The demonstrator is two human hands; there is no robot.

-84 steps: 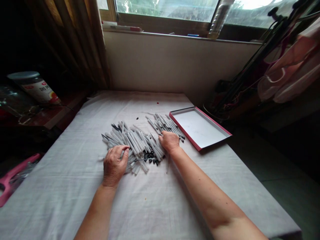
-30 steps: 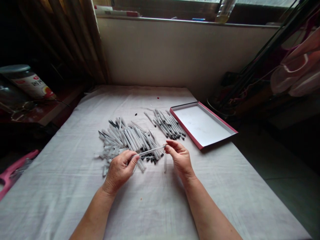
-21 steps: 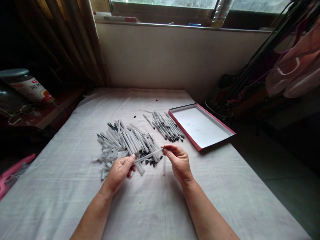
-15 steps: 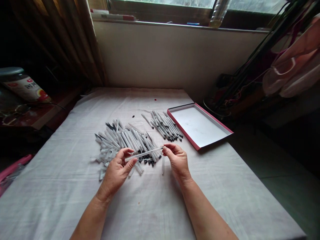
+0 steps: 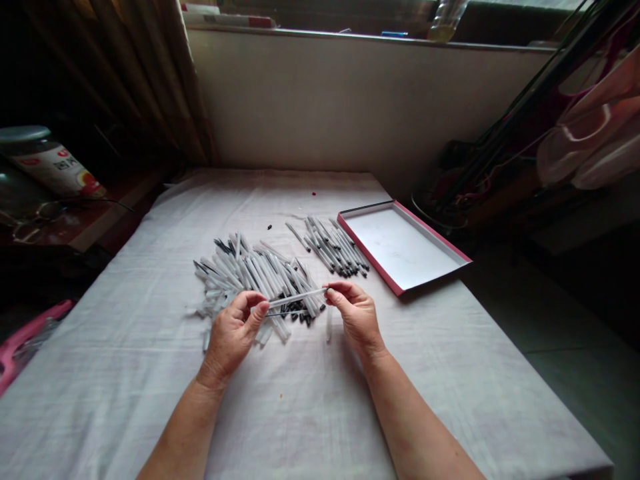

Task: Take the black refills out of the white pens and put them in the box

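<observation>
A clear pen barrel (image 5: 296,297) is held level just above the table, pinched at each end. My left hand (image 5: 233,335) grips its left end with thumb and fingers closed. My right hand (image 5: 354,315) pinches the right end. A thin dark refill (image 5: 285,313) shows just below the barrel, near my left fingers. Under both hands lies a large heap of clear pen barrels (image 5: 250,277), with small black caps (image 5: 300,315) scattered at its near edge. A smaller group of pens with black tips (image 5: 334,245) lies beyond my right hand.
A shallow white tray with a red rim (image 5: 406,244) sits at the table's right edge. The table is covered by a white cloth (image 5: 310,400). A jar (image 5: 47,165) stands on a dark shelf to the left, a pink object (image 5: 25,340) below it.
Earlier both hands lay on the heap. They have since lifted one barrel and hold it between them; over the last second the grip barely shifts and the view moves slightly.
</observation>
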